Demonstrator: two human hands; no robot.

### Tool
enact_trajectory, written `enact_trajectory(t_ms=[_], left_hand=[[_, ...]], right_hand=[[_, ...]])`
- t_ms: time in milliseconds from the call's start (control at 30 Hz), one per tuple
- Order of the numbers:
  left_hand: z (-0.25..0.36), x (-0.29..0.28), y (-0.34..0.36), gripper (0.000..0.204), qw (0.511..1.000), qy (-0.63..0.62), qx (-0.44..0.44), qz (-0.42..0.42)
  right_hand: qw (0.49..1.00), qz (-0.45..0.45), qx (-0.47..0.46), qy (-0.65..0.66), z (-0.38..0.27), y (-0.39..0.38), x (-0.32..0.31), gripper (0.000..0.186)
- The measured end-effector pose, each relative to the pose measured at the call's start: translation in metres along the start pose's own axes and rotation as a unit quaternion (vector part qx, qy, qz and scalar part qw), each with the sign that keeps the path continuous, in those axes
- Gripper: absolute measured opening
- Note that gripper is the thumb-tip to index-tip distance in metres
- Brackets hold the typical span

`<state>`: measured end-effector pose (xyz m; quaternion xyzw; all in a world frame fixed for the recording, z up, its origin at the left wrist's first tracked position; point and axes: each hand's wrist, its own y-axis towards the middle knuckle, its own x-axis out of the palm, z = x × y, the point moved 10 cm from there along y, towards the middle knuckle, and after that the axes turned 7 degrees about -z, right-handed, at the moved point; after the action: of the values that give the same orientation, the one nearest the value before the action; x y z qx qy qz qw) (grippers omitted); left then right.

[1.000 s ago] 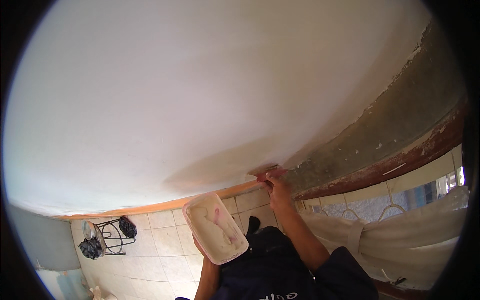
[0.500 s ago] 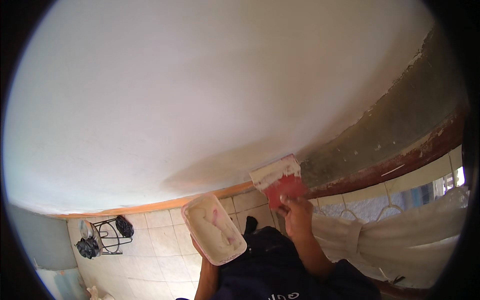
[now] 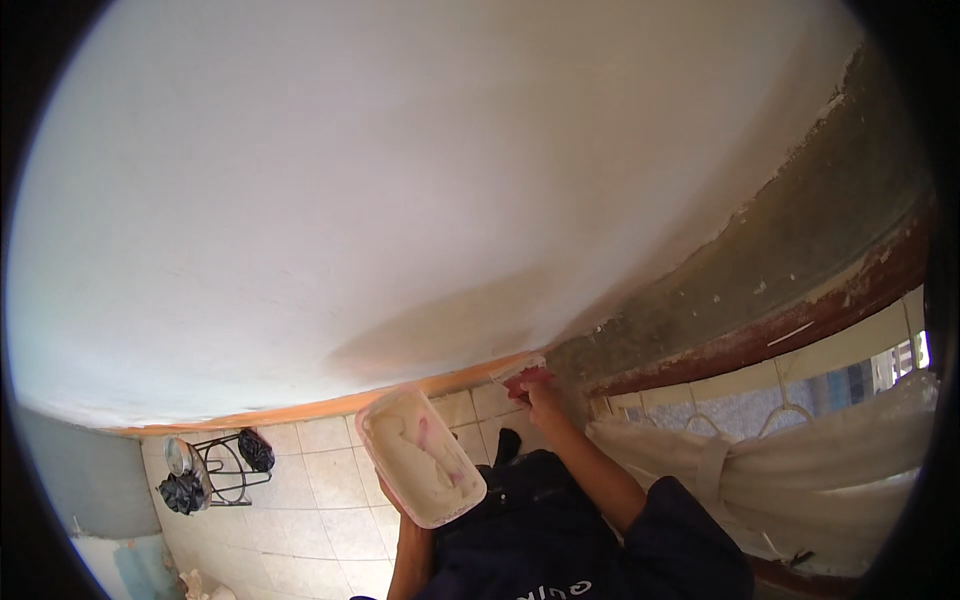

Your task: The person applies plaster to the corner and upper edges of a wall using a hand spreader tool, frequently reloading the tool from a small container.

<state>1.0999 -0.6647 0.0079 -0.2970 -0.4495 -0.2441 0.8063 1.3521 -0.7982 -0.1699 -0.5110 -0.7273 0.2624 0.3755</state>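
My left hand (image 3: 392, 492) is closed on a rectangular plastic tub (image 3: 378, 432), mostly hidden beneath it. Cream-coloured paste (image 3: 425, 465) with pink streaks lies inside. In my right hand (image 3: 545, 400) is a wide red putty knife (image 3: 526, 379), its blade smeared with pale paste. The blade is low at the white wall (image 3: 400, 220), by the orange strip along its bottom edge, close to the bare grey corner band. Whether the blade touches the wall there I cannot tell.
A rough grey band (image 3: 720, 270) and a dark red frame (image 3: 700, 352) run along the right, beside a white curtain (image 3: 800, 460) on hooks. On the tiled floor (image 3: 310, 500) at left stands a black metal stool (image 3: 232, 470) with black plastic bags.
My right hand has moved the putty knife down and a little left along the wall, and its blade now shows at a flatter angle. The tub has hardly moved.
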Motion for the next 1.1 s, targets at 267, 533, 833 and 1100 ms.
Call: enact_trajectory(t_ms=[267,533,833,1100], left_hand=[[0.002,-0.005,-0.011,0.051,1.0,-0.013,0.002,0.002],[-0.001,-0.002,-0.012,0.053,1.0,-0.031,-0.003,-0.006],[-0.001,-0.005,-0.01,0.058,0.999,-0.031,-0.007,-0.018],[-0.002,-0.002,-0.009,0.057,1.0,-0.027,-0.011,-0.01]], right_hand=[[0.995,-0.046,-0.073,0.056,-0.019,0.006,0.035,0.018],[0.994,-0.054,-0.076,0.056,-0.042,0.001,0.05,0.011],[0.989,-0.073,-0.118,0.048,-0.088,-0.068,0.08,0.01],[0.975,-0.113,-0.189,0.028,-0.152,-0.145,0.113,0.012]])
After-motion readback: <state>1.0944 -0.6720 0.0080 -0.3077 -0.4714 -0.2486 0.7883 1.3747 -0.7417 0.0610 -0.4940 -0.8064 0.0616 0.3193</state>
